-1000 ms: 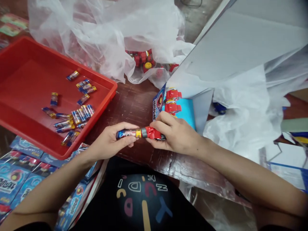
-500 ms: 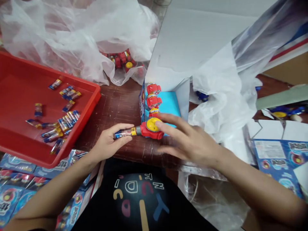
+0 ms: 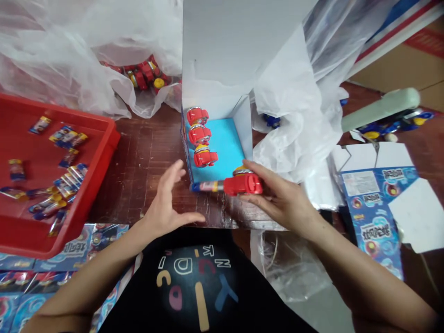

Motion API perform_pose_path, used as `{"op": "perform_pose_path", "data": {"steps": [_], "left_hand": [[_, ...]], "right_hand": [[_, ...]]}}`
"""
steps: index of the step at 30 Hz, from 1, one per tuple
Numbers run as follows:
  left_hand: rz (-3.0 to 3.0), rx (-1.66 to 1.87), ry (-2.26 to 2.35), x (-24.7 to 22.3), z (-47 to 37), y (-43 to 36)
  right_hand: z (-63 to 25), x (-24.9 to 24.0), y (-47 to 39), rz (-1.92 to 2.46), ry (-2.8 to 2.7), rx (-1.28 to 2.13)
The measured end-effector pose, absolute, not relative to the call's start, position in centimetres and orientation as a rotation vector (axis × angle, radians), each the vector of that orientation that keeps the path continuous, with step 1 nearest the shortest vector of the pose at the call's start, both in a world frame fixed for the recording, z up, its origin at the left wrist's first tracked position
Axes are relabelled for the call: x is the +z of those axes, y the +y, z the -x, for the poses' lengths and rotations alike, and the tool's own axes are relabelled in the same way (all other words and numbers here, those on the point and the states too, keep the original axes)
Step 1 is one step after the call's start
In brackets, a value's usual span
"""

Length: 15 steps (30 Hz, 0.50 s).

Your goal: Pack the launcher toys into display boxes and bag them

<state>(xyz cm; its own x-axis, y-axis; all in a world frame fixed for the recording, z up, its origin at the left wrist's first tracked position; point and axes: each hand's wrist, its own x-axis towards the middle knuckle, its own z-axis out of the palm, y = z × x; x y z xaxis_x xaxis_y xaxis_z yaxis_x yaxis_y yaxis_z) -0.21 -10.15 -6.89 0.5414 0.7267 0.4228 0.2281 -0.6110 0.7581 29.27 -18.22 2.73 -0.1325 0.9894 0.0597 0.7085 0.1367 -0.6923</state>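
A red and yellow toy (image 3: 242, 184) with a small labelled tube on its left end is between the thumb and fingers of my right hand (image 3: 282, 194). It lies sideways in front of the open display box (image 3: 247, 127), near its front edge. My left hand (image 3: 168, 199) is open to the left of the tube, thumb and fingers spread, apart from it. Inside the box, several red toys (image 3: 199, 135) stand in a row along the left wall, on a bright blue floor.
At the left is a red tray (image 3: 104, 152) with small labelled tubes (image 3: 71, 180). More red toys (image 3: 147, 74) lie in a plastic bag behind. Printed blue cartons (image 3: 378, 226) lie at right, near a pale green bar (image 3: 381, 108). Packed boxes (image 3: 69, 256) sit below the tray.
My left hand has let go of the tube and opened. My right hand has closed on the toy and turned it onto its side. The view has shifted to the right.
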Motion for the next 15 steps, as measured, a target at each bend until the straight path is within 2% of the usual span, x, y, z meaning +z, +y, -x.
{"op": "perform_pose_path", "data": {"steps": [2, 4, 7, 10, 12, 15], "left_hand": [[-2.103, 1.051, 0.887, -8.3, -1.3, -9.7], [-2.153, 1.057, 0.954, -9.3, -2.8, -9.3], [-2.164, 1.187, 0.962, -9.0, -3.9, -9.3], [-2.087, 1.296, 0.883, -6.6, -3.3, -9.9], [-1.944, 1.128, 0.815, -4.5, -2.4, -10.2], [-1.525, 0.534, 0.659, -1.7, -1.6, -10.2]], "right_hand": [[-29.9, 2.6, -18.1, 1.702, -2.104, 0.401], [-30.0, 2.4, -17.5, 1.712, -2.293, 0.27], [-29.9, 2.6, -16.7, 1.687, -2.405, 0.216], [-30.3, 3.8, -16.7, 1.603, -2.304, 0.291], [-30.7, 4.4, -17.0, 1.509, -2.231, 0.414], [-31.0, 4.2, -17.5, 1.441, -2.208, 0.475]]}}
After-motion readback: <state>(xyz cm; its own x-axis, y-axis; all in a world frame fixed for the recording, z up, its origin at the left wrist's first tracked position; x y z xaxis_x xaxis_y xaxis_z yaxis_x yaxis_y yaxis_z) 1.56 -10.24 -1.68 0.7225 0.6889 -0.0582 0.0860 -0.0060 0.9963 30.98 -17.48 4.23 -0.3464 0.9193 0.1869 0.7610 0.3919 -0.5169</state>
